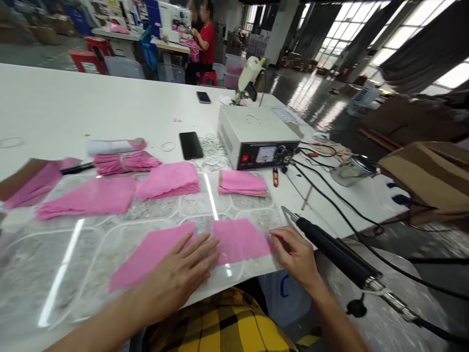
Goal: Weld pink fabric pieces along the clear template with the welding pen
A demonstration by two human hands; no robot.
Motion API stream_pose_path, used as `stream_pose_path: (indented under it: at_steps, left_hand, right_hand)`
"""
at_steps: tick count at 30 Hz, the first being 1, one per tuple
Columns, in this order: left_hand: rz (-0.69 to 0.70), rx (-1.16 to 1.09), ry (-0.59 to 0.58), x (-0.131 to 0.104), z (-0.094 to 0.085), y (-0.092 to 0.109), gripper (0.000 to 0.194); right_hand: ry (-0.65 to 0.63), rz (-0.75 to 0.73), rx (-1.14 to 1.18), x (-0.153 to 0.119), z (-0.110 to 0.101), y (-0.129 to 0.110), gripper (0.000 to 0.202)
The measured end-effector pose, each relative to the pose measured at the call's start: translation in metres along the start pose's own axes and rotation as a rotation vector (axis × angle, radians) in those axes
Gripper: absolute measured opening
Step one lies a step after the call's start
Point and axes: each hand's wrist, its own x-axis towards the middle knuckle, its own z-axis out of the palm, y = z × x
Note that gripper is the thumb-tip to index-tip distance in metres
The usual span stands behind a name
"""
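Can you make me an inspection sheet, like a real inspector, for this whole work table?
Surface: white table, with a patterned mat on the near side.
Job's things: left pink piece and right pink piece lying flat; three pink stacks behind.
Clutter: two phones, orange-handled snips, glass jar.
Hands: left hand flat, partly over the left piece; right hand at the right piece's edge, grip unclear.
Cables: black cables run from the grey box; not every end shows.
Surroundings: person in red by a machine, red stools.
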Motion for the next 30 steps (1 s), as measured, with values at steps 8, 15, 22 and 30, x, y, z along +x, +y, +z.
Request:
stream_pose_path:
  at_steps: [8,15,22,30]
  left_hand:
    - [0.031,0.072,-0.063,0.034,0.020,-0.016,0.053]
    - [0.008,0.160,-0.063,0.035,0.021,-0.010,0.055]
    - [-0.038,0.147,-0.099,0.035,0.017,-0.007,0.059]
    - [-0.047,0.122,-0.120,0.034,0.015,-0.007,0.059]
  right_hand:
    - [-0.059,-0.053,-0.068,-0.030,-0.017,0.013,0.029]
    - [-0.131,-0.109,-0.192,-0.027,-0.010,0.013,0.033]
    - [-0.188,-0.079,-0.229,-0.032,-0.008,0.016,0.039]
    - [-0.163,-0.104,-0.210,-0.037,-0.007,0.020,0.041]
